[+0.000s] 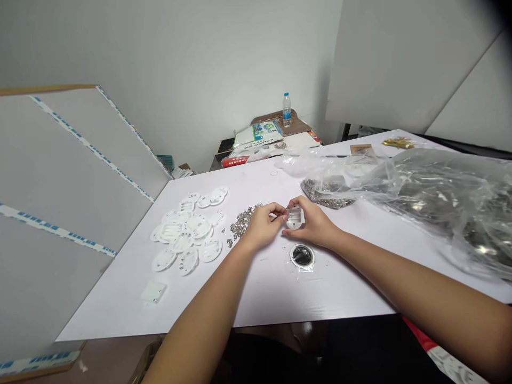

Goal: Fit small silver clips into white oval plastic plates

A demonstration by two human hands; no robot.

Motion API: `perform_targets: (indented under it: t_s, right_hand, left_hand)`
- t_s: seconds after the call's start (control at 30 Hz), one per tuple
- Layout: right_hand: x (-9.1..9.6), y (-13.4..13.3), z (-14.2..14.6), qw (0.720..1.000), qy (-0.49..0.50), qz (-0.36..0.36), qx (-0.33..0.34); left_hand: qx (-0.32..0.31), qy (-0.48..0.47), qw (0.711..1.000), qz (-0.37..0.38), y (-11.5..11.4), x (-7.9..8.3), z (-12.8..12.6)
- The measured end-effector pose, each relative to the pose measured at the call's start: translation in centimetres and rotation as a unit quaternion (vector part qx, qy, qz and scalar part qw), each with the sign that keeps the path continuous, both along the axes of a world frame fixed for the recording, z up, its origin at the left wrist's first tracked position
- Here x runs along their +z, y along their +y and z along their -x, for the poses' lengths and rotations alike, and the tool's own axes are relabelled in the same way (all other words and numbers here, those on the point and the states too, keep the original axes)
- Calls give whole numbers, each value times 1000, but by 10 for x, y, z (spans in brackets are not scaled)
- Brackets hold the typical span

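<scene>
My right hand (314, 223) grips a small white plastic housing (295, 216) just above the white table (328, 288). Touching that housing from the left, my left hand (264, 224) pinches something tiny and metallic that I cannot make out clearly. A loose heap of small metal parts (242, 221) lies just left of my left hand. Farther left sits a pile of white oval plastic plates (186, 229).
A round black-and-white ring in clear wrap (302, 256) lies below my hands. A bag of metal parts (326, 194) and large crumpled clear plastic bags (448, 197) fill the right. A small white square piece (153, 292) lies near the front left. A water bottle (287, 110) and papers stand behind.
</scene>
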State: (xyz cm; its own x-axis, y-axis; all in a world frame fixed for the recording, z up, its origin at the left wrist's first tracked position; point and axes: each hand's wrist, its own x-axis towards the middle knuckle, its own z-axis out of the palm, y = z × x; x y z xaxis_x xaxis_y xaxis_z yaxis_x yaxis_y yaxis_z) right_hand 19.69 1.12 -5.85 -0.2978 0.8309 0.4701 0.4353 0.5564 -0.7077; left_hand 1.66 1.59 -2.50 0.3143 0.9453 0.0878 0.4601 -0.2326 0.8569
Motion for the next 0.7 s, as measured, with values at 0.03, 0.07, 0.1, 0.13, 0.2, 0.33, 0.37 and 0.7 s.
perform_targets:
  t_s: [0.03,0.07,0.1,0.13,0.2,0.33,0.37,0.7]
  right_hand:
    - [0,0,0,1000,-3,-6,-1]
    - [0,0,0,1000,-5,-13,-2]
    - [-1,1,0,1000,-6,-20,-3]
    - [-1,1,0,1000,-6,-26,-4]
    - [-1,1,1,999,-7,-38,-4]
    - [-1,1,0,998,-17,-52,4]
    - [-1,1,0,998,-20,-56,6]
    - [-1,3,0,996,-25,-87,-12]
  left_hand:
    - [5,10,1000,-6,0,-2,-1]
    - [10,18,1000,-11,0,-4,-1]
    - [13,25,999,-17,1,-6,-1]
    - [14,30,999,-20,1,-7,0]
    - [14,37,999,-22,3,-10,0]
    - [22,47,999,-8,5,-11,1]
    - [25,47,999,-1,5,-11,1]
    - [56,-35,997,31,5,-19,-5]
